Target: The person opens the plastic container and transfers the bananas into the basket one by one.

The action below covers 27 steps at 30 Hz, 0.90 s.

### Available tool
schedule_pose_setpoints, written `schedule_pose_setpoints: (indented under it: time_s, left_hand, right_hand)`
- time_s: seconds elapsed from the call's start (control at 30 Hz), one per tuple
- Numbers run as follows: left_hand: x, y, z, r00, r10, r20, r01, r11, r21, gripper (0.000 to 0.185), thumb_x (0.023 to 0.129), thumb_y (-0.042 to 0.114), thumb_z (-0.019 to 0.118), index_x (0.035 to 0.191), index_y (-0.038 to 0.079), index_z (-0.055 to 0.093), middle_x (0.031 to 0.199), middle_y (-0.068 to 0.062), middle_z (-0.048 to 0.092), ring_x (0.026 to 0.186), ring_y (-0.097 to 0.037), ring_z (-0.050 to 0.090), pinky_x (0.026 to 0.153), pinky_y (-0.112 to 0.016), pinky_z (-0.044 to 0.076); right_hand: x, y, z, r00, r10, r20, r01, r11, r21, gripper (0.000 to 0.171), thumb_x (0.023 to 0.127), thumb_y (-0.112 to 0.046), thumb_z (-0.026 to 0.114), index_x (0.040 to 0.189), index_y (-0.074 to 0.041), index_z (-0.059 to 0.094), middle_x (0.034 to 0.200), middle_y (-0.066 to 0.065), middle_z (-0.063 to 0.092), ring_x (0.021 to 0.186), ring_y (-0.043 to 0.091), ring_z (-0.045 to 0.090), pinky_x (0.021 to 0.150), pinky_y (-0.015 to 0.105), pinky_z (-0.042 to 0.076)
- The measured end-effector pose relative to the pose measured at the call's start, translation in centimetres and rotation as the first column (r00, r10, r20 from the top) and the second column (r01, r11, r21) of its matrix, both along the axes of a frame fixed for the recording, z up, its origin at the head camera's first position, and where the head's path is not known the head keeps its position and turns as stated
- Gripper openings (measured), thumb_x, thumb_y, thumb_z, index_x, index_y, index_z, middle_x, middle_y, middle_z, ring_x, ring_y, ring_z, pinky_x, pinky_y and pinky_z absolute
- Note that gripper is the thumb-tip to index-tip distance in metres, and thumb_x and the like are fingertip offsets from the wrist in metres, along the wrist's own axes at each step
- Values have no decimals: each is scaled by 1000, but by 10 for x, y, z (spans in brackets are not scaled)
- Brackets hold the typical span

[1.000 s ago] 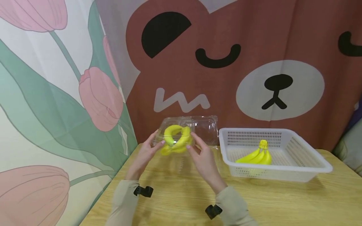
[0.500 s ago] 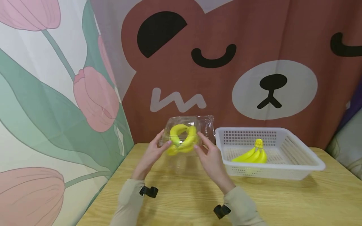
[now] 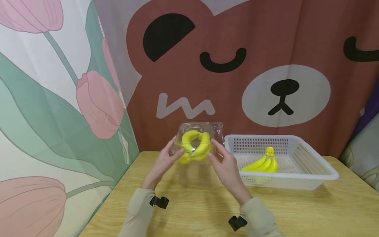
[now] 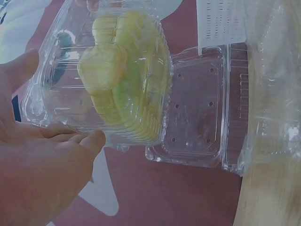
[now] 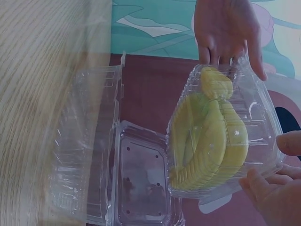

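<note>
A clear plastic clamshell box [image 3: 196, 126] is held up above the table, with a bunch of yellow bananas [image 3: 204, 142] curled inside it. My left hand [image 3: 163, 162] grips its left side, thumb toward me. On the opposite side my right hand [image 3: 226, 168] holds it by thumb and fingers. The right wrist view shows the bananas [image 5: 211, 136] through the ribbed wall, lying between both hands. Behind the held box stands a second clear clamshell [image 4: 200, 108], its lid raised and its base [image 5: 70, 155] on the table.
At the right, a white perforated plastic basket [image 3: 290, 176] stands on the wooden table [image 3: 189, 210], with another banana bunch [image 3: 267, 163] in it. A bear-print curtain [image 3: 183, 79] hangs behind the table, and a tulip-print one [image 3: 100, 105] at the left.
Both hands have carried the box with the bananas a little to the right, and it covers more of the raised lid behind. The view has turned slightly right.
</note>
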<state>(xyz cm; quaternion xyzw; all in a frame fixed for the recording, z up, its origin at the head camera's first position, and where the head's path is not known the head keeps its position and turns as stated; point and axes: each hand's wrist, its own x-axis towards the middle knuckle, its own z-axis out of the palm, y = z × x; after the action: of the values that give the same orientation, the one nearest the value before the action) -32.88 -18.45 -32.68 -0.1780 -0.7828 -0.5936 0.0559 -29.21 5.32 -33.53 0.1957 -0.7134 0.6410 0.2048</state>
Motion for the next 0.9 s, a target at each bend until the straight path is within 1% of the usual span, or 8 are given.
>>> schedule_pose_setpoints:
  time_s: [0.17,0.3,0.4,0.5,0.6,0.67,0.73,0.9]
  left_hand:
    - [-1,7,0,1000,-16,18,15,999,34,80,93,38,68,158,24,22,160,-3,22,143,-26,27,111,-50,34]
    - [-2,16,1,1000,-11,21,10,1000,12,82,93,38,68,158,23,20,162,-1,18,146,-27,20,111,-53,31]
    - [-2,22,0,1000,-7,9,7,1000,-5,82,93,37,68,159,22,20,163,-1,15,147,-27,15,112,-54,30]
    - [-4,26,-1,1000,-27,-7,27,999,17,82,93,35,68,158,20,21,162,-5,17,145,-29,22,110,-52,33]
    - [-3,31,1,999,-45,-6,45,999,28,81,94,32,68,159,20,20,162,-7,16,144,-30,23,110,-52,33]
    - [-3,35,1,999,-50,-7,50,998,24,82,94,33,67,159,20,19,163,-7,15,144,-31,23,110,-53,33]
    - [-4,38,2,999,-43,-1,43,999,12,82,94,36,67,159,22,19,163,-4,13,146,-28,18,111,-54,32]
    - [-7,46,-1,999,-42,-15,42,999,14,82,92,43,68,158,28,21,163,1,15,147,-24,14,113,-55,28]
  right_hand:
    - [1,7,-1,1000,-3,-5,3,1000,-2,53,94,-4,65,145,-5,48,137,18,52,125,32,53,95,21,47]
    - [2,14,-1,1000,-14,-5,14,1000,7,52,95,-6,65,145,-7,49,139,16,51,127,30,52,94,21,47]
    - [3,19,-1,999,-24,-23,25,999,22,51,95,-4,64,144,-6,50,136,17,53,126,29,53,95,21,46]
    - [3,24,-1,998,-34,-51,36,999,37,51,95,-3,64,144,-4,50,141,17,50,129,27,49,97,22,45]
    - [2,29,-1,997,-37,-66,40,998,41,51,95,-3,64,144,-4,49,149,14,44,134,25,44,99,26,45]
    - [1,32,-2,997,-37,-74,40,998,43,51,95,-3,64,144,-3,49,150,14,43,136,25,43,100,27,44]
    - [1,35,-1,996,-38,-83,42,998,40,51,95,-1,63,144,-2,48,150,14,43,136,26,43,100,27,44]
    - [1,42,-1,994,-51,-94,54,998,26,50,95,0,63,143,0,48,149,16,44,134,28,44,99,26,44]
